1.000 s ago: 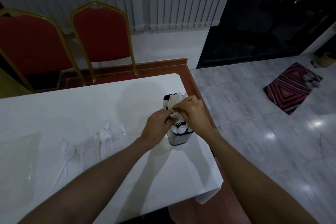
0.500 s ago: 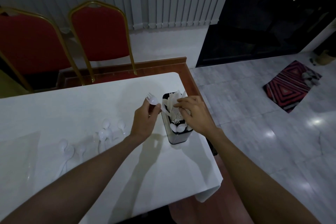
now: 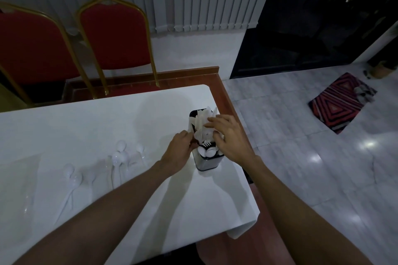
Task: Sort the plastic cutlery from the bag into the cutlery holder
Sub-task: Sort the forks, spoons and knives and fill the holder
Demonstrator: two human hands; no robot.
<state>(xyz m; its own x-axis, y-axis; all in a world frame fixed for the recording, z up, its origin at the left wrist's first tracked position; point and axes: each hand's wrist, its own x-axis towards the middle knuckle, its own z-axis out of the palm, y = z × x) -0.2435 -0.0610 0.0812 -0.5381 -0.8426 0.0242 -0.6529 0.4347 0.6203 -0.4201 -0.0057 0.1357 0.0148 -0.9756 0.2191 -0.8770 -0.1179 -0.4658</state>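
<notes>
**Desk:** Item one, the holder?

**Operator:** Cutlery holder [image 3: 207, 162]: upright, near the right end of the counter [image 3: 107, 127], just beside its right edge. White cutlery [image 3: 202, 123] stands bunched in its far part. Spoon bowls and fork tines show in the near part.

**Desk:** Hands?

**Operator:** Right hand [image 3: 229, 137]: fingers spread and fairly straight, lying on the tops of the standing pieces, gripping nothing that I can see. Left hand [image 3: 178, 150]: fingers curled against the holder's left rim. I cannot tell whether they pinch a piece, because the tips are hidden.

**Desk:** Stock still out?

**Operator:** Loose spoons [image 3: 119, 157]: flat on the counter, well left of the holder. Clear bag [image 3: 18, 180]: far left, contents unreadable.

**Desk:** Step in hand, as you judge it?

**Operator:** Seating a piece among its own kind. I would use the right hand to part the bunch, so the left can drop a handle straight down into the gap. I would also steady the holder, since it is tall and narrow and I judge it tips easily.

**Desk:** Edges, room?

**Operator:** The counter edge and the drop to the tiled floor [image 3: 301, 157] lie just right of the holder, so I push nothing that way. Open counter lies to the left and toward me. Two red chairs [image 3: 114, 34] stand beyond the far edge, well apart.
</notes>
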